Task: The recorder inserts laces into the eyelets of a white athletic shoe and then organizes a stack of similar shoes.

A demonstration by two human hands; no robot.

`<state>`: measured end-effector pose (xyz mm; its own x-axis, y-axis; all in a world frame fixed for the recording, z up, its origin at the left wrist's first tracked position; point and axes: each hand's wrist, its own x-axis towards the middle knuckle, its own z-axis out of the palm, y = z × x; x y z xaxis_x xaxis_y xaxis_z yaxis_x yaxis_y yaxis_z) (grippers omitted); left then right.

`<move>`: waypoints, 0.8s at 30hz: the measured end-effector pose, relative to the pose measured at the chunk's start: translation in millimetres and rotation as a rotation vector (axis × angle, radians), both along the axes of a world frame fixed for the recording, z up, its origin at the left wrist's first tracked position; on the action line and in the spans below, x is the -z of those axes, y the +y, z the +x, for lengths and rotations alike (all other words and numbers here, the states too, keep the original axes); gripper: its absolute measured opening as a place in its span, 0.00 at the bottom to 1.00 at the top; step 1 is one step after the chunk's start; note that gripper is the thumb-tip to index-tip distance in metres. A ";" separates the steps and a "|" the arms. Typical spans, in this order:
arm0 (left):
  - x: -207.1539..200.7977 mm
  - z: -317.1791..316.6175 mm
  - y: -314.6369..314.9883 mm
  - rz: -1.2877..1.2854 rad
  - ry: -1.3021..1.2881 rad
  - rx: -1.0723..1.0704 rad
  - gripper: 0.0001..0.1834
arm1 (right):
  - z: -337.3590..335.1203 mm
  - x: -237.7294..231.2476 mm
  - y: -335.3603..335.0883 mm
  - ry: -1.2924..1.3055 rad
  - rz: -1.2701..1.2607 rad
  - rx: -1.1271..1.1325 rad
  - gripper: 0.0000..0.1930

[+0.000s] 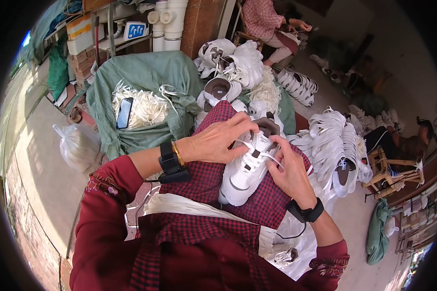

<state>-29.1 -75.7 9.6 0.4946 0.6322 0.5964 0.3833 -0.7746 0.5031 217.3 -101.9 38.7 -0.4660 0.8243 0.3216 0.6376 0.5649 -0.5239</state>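
Observation:
A white sneaker [244, 178] with a brown lining lies across my lap on a red-and-black checked cloth [195, 189], its toe pointing toward me. A flat white shoelace [266, 154] crosses its upper part. My left hand [218, 139] is at the left of the shoe's opening, its curled fingers on one side of the lace. On the opposite side, my right hand [290, 173] has thumb and fingers closed round the other stretch of lace. The fingertips partly hide the eyelets and the tongue.
To the left, a green cloth-covered heap [145, 65] carries a bundle of white laces [148, 107] and a phone [124, 113]. White shoes [245, 63] are piled beyond my lap, with more stacked shoes [327, 131] at the right. A seated person [262, 22] works at the back.

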 end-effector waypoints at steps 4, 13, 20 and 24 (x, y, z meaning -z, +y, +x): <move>-5.8 9.6 7.7 -0.032 0.152 -0.004 0.10 | -2.1 -1.0 6.0 -0.091 -0.014 -0.002 0.21; 21.4 3.1 25.3 -0.151 -0.058 0.155 0.09 | 11.3 7.6 10.8 -0.063 -0.002 -0.016 0.18; 18.4 -31.1 16.8 0.361 0.253 -0.006 0.11 | 27.8 14.2 -8.4 -0.049 0.240 -0.061 0.15; 21.9 -52.8 23.5 0.584 0.362 -0.056 0.10 | 43.4 12.5 -5.3 -0.199 0.359 -0.101 0.08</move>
<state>-81.9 -52.2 -12.4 0.7028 0.2879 0.6506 0.4956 -0.8542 -0.1574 260.7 -107.2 26.2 -0.6205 0.6234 0.4757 0.6387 0.7538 -0.1545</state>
